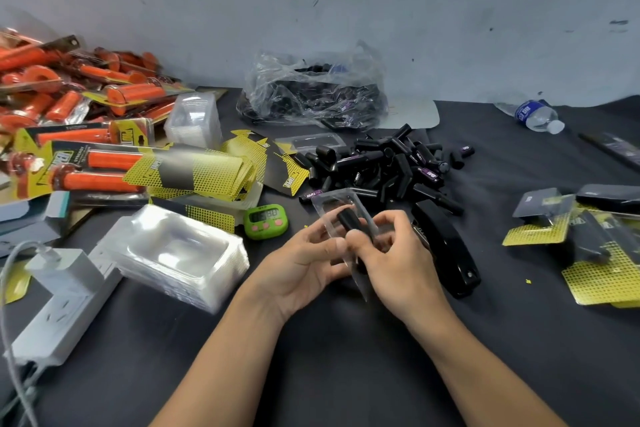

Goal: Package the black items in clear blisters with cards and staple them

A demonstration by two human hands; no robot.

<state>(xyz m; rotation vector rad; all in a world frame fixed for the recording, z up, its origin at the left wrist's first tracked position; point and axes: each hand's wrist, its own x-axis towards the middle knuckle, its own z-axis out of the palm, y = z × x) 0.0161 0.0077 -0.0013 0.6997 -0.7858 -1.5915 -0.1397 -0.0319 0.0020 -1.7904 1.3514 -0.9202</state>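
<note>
**Black item going into a clear blister, both hands clamped on**

Nearest, over the dark table (311, 374): two bare forearms reaching in from the near edge. At centre, left hand (311, 260) curled round the left side of a clear blister (341, 206), thumb on top and fingers beneath. Right hand (391, 253) pinching the near end of a black item (348, 221), thumb and fingertips closed on it. Item lying in the blister's pocket, pointing away and to the left. Blister tilted, far corner raised, held clear of the table.

Just right of the hands, lying flat and untouched: a black stapler (446, 250). At near left, a white power strip (65, 302) with a cable plugged in. Beside it, a stack of empty blisters (176, 253). Just beyond that stack, a green timer (266, 220).

Farther out, behind the hands: a loose pile of black items (388, 166). Left of the pile, a fanned stack of yellow-and-black cards (201, 170). On the right, well apart from the hands, finished packs (588, 236) lying overlapped, with yellow card showing beneath.

Farthest, against the grey wall: a crumpled plastic bag (311, 90) holding more dark pieces. At far left, a heap of orange grip packs (69, 97). At far right, a water bottle (533, 114) on its side.
</note>
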